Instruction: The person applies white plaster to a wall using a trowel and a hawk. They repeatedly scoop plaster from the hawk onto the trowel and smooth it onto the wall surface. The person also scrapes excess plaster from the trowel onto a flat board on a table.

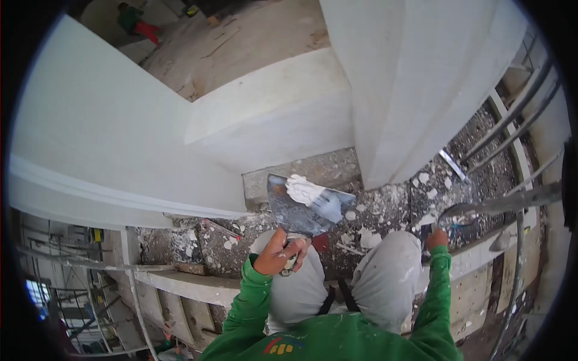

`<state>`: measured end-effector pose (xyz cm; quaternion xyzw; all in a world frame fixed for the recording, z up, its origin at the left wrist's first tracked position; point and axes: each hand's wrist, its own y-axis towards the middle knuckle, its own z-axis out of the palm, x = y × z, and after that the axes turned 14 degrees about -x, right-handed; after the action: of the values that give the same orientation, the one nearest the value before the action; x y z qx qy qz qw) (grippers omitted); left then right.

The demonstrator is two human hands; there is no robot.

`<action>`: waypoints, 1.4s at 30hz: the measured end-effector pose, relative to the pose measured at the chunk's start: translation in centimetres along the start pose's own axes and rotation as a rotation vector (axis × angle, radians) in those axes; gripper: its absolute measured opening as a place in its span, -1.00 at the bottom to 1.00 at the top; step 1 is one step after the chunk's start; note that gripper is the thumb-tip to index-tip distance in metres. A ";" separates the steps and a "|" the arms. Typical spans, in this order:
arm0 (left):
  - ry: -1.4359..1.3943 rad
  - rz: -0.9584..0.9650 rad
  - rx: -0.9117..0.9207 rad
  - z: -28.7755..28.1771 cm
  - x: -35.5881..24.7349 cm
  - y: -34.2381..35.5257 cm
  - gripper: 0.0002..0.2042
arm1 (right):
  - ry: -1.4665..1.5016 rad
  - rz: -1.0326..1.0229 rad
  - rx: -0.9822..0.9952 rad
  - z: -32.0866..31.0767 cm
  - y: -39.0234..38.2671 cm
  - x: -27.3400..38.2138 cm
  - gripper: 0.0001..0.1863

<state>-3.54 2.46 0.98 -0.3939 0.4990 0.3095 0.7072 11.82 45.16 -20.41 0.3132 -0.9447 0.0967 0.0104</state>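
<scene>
My left hand (282, 254) is wrapped round the handle of a wide putty knife (293, 209), held out in front of my knees. A lump of white putty (303, 190) lies on the blade, with a thinner smear trailing toward its right corner. Out to the right and low down, my right hand (438, 239) looks closed beside a small dark flat piece (426, 231). What its fingers hold, if anything, is too small to make out.
Ahead stand a pale wall (120, 132), a low ledge (277, 114) and a white column (415, 78). Dried white flakes (369, 238) litter the platform. Metal scaffold tubes (506, 201) run along the right; a plank edge (186, 287) lies behind. Another person (130, 19) is far off.
</scene>
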 end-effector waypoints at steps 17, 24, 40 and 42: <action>-0.061 -0.144 0.757 3.3 -1.4 2.9 -0.48 | 1.949 -0.166 0.497 -22.8 -9.2 9.1 -0.47; 0.005 -0.105 0.832 3.6 -4.1 3.7 -0.60 | 1.158 -0.369 0.232 -24.4 -10.3 13.8 -0.53; 0.279 0.119 0.000 1.4 -3.4 3.0 -0.66 | 1.356 0.033 -0.429 -19.8 -3.9 3.1 -0.68; 0.268 0.114 0.021 1.2 -2.6 2.9 -0.67 | 1.385 0.141 -0.353 -17.4 -2.7 2.0 -0.74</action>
<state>-6.18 4.78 2.96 -0.3951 0.6137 0.2888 0.6196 11.10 45.18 -2.67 0.1120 -0.7407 0.1196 0.6515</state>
